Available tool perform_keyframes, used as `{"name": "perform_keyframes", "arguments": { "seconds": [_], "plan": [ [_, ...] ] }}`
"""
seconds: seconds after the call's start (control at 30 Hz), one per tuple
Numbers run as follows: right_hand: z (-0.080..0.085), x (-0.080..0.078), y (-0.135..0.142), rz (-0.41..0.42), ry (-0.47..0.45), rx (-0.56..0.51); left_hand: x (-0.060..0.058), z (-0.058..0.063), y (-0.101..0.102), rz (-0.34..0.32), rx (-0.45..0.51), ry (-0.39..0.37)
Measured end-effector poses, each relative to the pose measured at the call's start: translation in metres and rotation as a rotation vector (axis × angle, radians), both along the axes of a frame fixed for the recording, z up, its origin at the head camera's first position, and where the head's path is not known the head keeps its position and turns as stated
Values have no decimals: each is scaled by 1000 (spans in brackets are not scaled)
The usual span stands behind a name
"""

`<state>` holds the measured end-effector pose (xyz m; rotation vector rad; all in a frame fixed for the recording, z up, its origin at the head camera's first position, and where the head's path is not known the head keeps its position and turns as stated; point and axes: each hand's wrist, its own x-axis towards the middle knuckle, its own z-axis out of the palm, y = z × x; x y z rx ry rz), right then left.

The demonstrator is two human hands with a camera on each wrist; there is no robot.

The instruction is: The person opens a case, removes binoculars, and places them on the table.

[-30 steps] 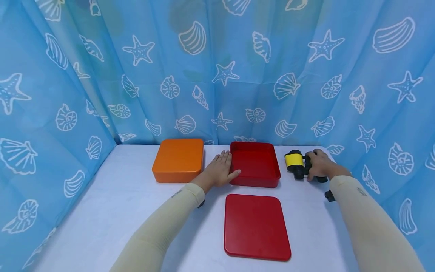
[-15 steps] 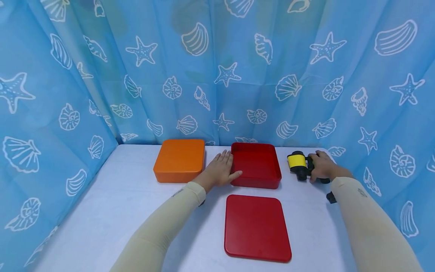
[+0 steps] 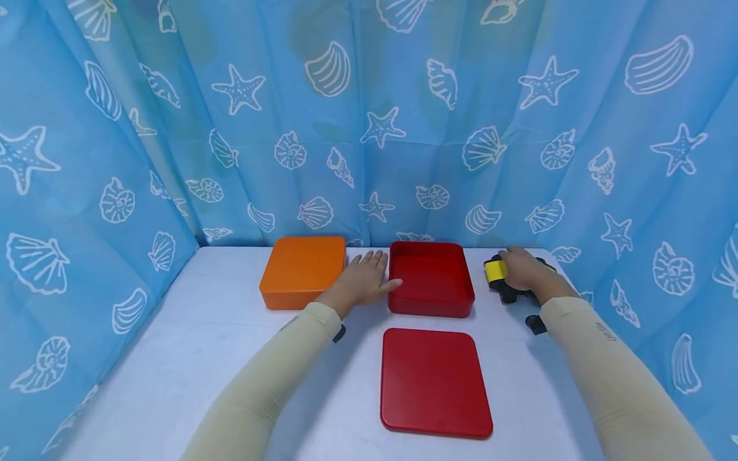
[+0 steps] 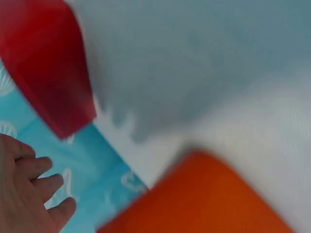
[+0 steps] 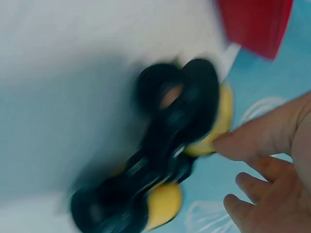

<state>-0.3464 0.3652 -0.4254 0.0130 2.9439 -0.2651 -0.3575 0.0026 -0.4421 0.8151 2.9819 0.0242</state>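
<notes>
My left hand [image 3: 362, 282] hovers between the orange box and the open red box [image 3: 431, 308], fingers loosely spread and holding nothing. In the left wrist view its fingers [image 4: 46, 187] stand apart from the red box. My right hand [image 3: 521, 272] lies over black-and-yellow binoculars [image 3: 494, 271] on the table at the right, covering their middle. Up close, the thumb [image 5: 238, 145] is right at one yellow barrel of the binoculars [image 5: 194, 97], with several other fingers loosely bent beside it. The right wrist view is blurred.
A red lid [image 3: 435, 384] lies flat in front of the red box. The orange box [image 3: 302, 266], its top covered, stands at the left. A blue shell-patterned curtain [image 3: 375, 160] hangs along the far and side edges of the white table [image 3: 190, 358].
My left hand has drawn back slightly left from the red box's side. My right hand has shifted left across the binoculars, uncovering part of their right barrel.
</notes>
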Motion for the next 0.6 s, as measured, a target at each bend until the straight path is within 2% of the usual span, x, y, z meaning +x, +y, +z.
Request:
{"name": "perform_keyframes", "arguments": {
  "seconds": [0.1,0.2,0.47,0.6],
  "plan": [
    [9,-3,-22,36,78,-101,-5,12,-22,37,-20,23],
    [14,-7,-45,63,142,-191,-11,18,-47,83,-43,43],
    [10,-15,-119,118,267,-375,-17,20,-121,231,-42,37],
    [6,-18,-159,115,254,-493,-19,18,-151,324,-38,67]
  ]
}}
